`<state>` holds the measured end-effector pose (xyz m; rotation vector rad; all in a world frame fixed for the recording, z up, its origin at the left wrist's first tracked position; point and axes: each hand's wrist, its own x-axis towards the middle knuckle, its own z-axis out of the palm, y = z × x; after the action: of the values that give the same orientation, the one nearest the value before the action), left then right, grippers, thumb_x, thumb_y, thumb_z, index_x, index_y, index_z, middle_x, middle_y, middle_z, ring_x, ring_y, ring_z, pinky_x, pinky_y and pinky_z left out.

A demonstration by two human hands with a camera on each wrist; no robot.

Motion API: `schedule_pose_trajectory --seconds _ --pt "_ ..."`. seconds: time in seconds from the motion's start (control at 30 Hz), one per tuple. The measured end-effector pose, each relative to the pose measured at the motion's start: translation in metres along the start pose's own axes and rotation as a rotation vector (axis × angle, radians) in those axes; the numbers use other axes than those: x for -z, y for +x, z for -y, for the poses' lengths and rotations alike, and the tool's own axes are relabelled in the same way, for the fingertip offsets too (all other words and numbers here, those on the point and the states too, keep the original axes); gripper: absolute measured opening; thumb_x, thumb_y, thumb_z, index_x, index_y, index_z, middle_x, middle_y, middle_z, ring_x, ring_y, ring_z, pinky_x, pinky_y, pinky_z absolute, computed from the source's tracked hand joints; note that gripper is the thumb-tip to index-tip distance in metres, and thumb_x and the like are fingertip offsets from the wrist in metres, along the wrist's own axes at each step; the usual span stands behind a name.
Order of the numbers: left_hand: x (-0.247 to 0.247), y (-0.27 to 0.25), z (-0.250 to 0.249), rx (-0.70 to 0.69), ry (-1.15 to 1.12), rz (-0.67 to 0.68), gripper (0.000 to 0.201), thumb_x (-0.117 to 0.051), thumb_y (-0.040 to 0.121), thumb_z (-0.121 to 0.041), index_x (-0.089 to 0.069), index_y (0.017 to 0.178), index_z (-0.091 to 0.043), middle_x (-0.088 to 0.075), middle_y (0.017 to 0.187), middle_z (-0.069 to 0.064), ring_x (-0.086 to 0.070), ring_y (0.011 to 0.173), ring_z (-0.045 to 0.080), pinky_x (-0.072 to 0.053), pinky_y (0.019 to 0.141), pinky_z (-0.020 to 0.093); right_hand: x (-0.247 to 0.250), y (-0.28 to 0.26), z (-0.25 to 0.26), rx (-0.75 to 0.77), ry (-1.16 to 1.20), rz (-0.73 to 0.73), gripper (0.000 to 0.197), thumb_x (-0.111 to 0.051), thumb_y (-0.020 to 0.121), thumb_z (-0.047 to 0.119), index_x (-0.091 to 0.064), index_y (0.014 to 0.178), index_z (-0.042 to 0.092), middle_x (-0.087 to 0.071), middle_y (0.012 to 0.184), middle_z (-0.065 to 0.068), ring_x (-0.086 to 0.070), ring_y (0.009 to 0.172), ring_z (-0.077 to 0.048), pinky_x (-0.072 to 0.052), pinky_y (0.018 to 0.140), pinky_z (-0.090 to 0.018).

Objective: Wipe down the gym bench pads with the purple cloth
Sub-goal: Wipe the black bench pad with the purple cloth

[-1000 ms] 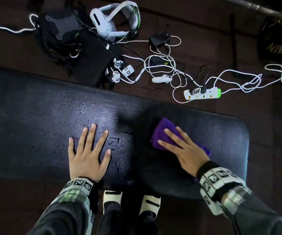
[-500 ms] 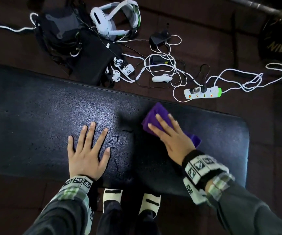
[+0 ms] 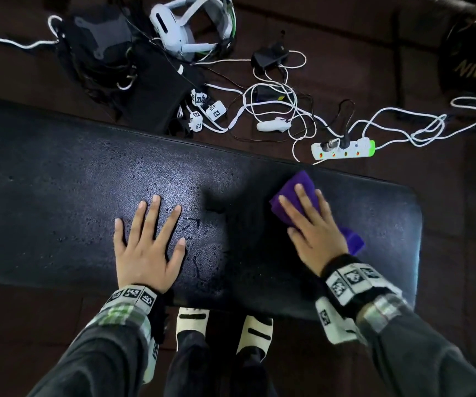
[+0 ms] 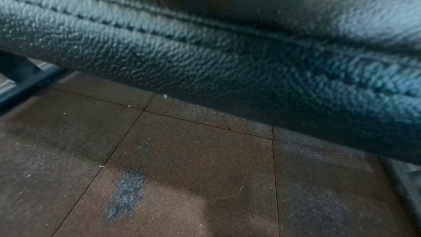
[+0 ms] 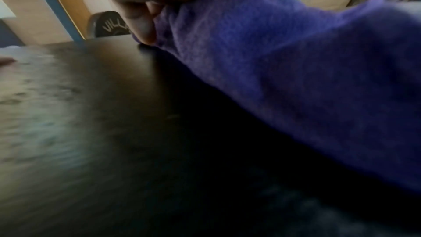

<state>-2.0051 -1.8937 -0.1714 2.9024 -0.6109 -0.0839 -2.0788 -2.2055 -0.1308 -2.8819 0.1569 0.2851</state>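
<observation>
A long black gym bench pad (image 3: 59, 196) runs across the head view, speckled with droplets on its left and middle. My left hand (image 3: 151, 242) lies flat on it, fingers spread, holding nothing. My right hand (image 3: 311, 224) presses flat with straight fingers on the purple cloth (image 3: 302, 181) near the pad's far edge, right of centre. A corner of the cloth sticks out beside the wrist. In the right wrist view the purple cloth (image 5: 296, 78) fills the right side on the dark pad (image 5: 114, 132). The left wrist view shows the pad's stitched side (image 4: 205, 51) above the floor.
On the floor beyond the bench lie a white headset (image 3: 191, 27), a black bag (image 3: 102, 47), a white power strip (image 3: 343, 149), a white controller (image 3: 274, 126) and tangled cables. A black weight plate (image 3: 474, 64) sits far right. My feet (image 3: 222, 328) stand at the near edge.
My right hand has slid the purple cloth away from me toward the pad's far edge and then to the right. The left hand has stayed flat in place.
</observation>
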Motion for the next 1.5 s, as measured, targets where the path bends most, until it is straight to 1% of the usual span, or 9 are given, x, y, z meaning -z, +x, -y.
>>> schedule_pose_trajectory --seconds 0.3,0.4,0.5,0.67,0.93,1.07,1.2,1.3,1.5 --pt "0.001 -0.001 0.000 0.004 -0.016 -0.002 0.059 -0.035 0.094 -0.051 -0.033 0.151 -0.037 -0.023 0.162 0.000 -0.024 0.149 0.023 -0.007 0.120 0.053 -0.036 -0.115 0.029 0.545 -0.277 0.273 0.097 -0.068 0.063 0.018 -0.021 0.143 0.045 -0.015 0.155 0.009 -0.021 0.138 -0.033 -0.025 0.106 -0.048" --pt "0.001 0.000 0.000 0.008 -0.019 0.006 0.059 -0.034 0.093 -0.051 -0.033 0.151 -0.036 -0.022 0.162 0.000 -0.024 0.149 0.024 -0.006 0.120 0.053 -0.024 -0.124 -0.006 0.456 -0.336 0.278 0.099 -0.069 0.060 0.022 -0.020 0.143 0.046 -0.004 0.157 0.007 -0.018 0.139 -0.034 -0.028 0.105 -0.049" --pt "0.001 0.000 -0.001 0.012 -0.019 0.010 0.060 -0.035 0.093 -0.051 -0.034 0.151 -0.036 -0.023 0.162 0.000 -0.024 0.148 0.024 -0.006 0.120 0.053 -0.017 -0.101 -0.024 0.321 -0.307 0.167 0.076 -0.050 0.082 0.033 -0.010 0.146 0.041 0.000 0.157 0.002 -0.004 0.142 -0.035 -0.022 0.110 -0.052" --pt "0.001 0.000 -0.001 0.012 -0.014 0.010 0.059 -0.035 0.093 -0.050 -0.037 0.150 -0.034 -0.026 0.162 0.001 -0.025 0.148 0.025 -0.007 0.119 0.053 -0.020 -0.037 0.022 0.070 -0.114 0.020 0.057 -0.039 0.091 0.029 -0.022 0.144 0.040 -0.019 0.154 -0.001 -0.019 0.138 -0.043 -0.030 0.106 -0.056" --pt "0.001 -0.001 0.000 0.008 -0.020 0.004 0.059 -0.035 0.093 -0.050 -0.038 0.149 -0.033 -0.027 0.161 0.002 -0.026 0.147 0.025 -0.008 0.119 0.054 -0.039 -0.096 0.043 0.492 -0.292 0.210 0.089 -0.063 0.070 0.025 -0.017 0.145 0.043 -0.017 0.154 0.004 -0.022 0.138 -0.034 -0.023 0.107 -0.049" --pt "0.001 0.000 0.000 0.011 -0.020 0.000 0.059 -0.035 0.093 -0.050 -0.038 0.150 -0.034 -0.027 0.161 0.002 -0.025 0.147 0.025 -0.008 0.119 0.054 -0.027 -0.114 0.001 0.341 -0.298 0.185 0.100 -0.074 0.063 0.024 -0.019 0.145 0.041 -0.007 0.157 0.002 -0.004 0.143 -0.032 -0.025 0.103 -0.052" --pt "0.000 -0.001 -0.001 0.005 -0.023 -0.011 0.059 -0.036 0.093 -0.049 -0.038 0.149 -0.033 -0.027 0.161 0.002 -0.027 0.147 0.025 -0.009 0.119 0.055 -0.018 -0.075 -0.009 0.096 -0.139 0.046 0.063 -0.038 0.091 0.031 -0.010 0.147 0.040 -0.006 0.157 0.000 -0.006 0.141 -0.034 -0.035 0.104 -0.052" --pt "0.000 0.000 -0.001 0.010 -0.021 -0.012 0.059 -0.036 0.093 -0.049 -0.039 0.149 -0.033 -0.027 0.161 0.002 -0.027 0.147 0.025 -0.009 0.119 0.054 -0.021 -0.038 0.020 -0.019 -0.049 -0.023 0.052 -0.035 0.092 0.030 -0.025 0.142 0.038 -0.020 0.153 0.000 -0.016 0.137 -0.039 -0.029 0.105 -0.053" --pt "0.000 -0.001 0.003 -0.012 -0.012 0.016 0.059 -0.034 0.095 -0.050 -0.037 0.151 -0.033 -0.026 0.162 0.002 -0.025 0.148 0.025 -0.007 0.119 0.054 -0.045 -0.066 0.063 0.301 -0.146 0.010 0.074 -0.045 0.079 0.019 -0.020 0.145 0.039 -0.013 0.156 0.002 -0.021 0.138 -0.040 -0.022 0.109 -0.051"
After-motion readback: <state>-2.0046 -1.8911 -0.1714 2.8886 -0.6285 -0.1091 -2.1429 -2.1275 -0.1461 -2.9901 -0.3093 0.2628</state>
